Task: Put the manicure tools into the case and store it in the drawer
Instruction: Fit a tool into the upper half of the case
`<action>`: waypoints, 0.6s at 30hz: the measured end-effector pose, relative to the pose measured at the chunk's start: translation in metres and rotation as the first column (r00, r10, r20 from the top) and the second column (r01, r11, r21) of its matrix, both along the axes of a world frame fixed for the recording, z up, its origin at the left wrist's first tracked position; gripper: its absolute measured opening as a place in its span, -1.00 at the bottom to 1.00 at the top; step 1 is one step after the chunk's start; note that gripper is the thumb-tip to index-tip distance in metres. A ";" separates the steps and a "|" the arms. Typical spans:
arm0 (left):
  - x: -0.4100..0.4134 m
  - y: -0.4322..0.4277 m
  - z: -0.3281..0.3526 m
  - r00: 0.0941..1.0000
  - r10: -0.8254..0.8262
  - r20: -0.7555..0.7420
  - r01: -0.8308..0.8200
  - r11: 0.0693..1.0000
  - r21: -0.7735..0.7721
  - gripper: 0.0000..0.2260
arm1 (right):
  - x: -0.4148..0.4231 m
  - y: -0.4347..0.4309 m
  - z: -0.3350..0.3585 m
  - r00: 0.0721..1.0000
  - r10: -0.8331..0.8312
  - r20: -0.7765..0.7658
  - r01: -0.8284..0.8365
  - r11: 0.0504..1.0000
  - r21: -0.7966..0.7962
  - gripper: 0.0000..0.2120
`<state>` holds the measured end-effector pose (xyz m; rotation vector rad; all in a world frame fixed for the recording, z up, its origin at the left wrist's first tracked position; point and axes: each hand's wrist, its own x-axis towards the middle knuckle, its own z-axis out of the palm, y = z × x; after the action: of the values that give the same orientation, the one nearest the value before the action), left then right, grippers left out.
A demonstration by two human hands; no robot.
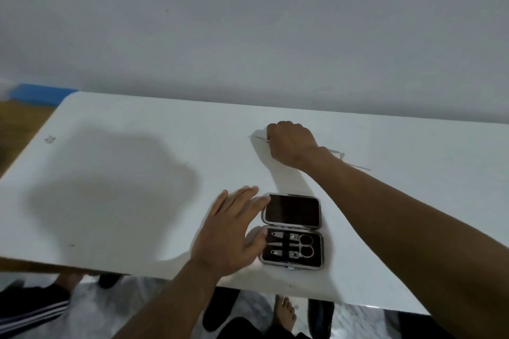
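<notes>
An open manicure case with a metal rim lies on the white table near its front edge. Its lower half holds scissors and several small metal tools under black straps; the upper half is bare dark lining. My left hand rests flat against the case's left side, fingers spread. Farther back, my right hand is closed on a thin metal tool whose tip pokes out to the left on the tabletop. Another thin metal tool lies to the right of my wrist.
A pale wall runs right behind the table. At the far left sit a blue object and wooden floor. Below the front edge I see bare feet, dark clothing and a patterned floor.
</notes>
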<state>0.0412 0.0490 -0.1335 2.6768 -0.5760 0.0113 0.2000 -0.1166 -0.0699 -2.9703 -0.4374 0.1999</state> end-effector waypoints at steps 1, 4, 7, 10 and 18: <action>0.000 0.000 0.000 1.000 0.000 0.002 0.000 1.000 -0.005 -0.48 | -0.004 -0.003 0.001 1.000 -0.015 -0.005 0.016 1.000 0.013 -0.76; 0.000 0.001 -0.002 1.000 -0.007 0.016 0.007 1.000 -0.009 -0.49 | -0.016 -0.013 0.005 0.998 -0.061 -0.010 0.061 0.996 0.058 -0.78; -0.002 0.000 -0.002 0.999 -0.003 0.035 0.003 1.000 -0.016 -0.49 | -0.034 -0.024 0.011 0.996 -0.093 -0.013 0.094 0.990 0.109 -0.80; -0.004 0.000 -0.004 0.999 -0.004 0.053 0.006 1.000 -0.021 -0.49 | -0.060 -0.032 0.015 0.992 -0.125 -0.021 0.126 0.981 0.151 -0.74; -0.004 0.002 -0.009 0.998 0.000 0.063 0.000 1.000 0.010 -0.48 | -0.130 -0.052 0.011 0.985 -0.174 -0.020 0.174 0.962 0.211 -0.81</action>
<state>0.0374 0.0510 -0.1424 2.6942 -0.5972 0.0931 0.0704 -0.1688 -0.0584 -2.7774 -0.1819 0.1279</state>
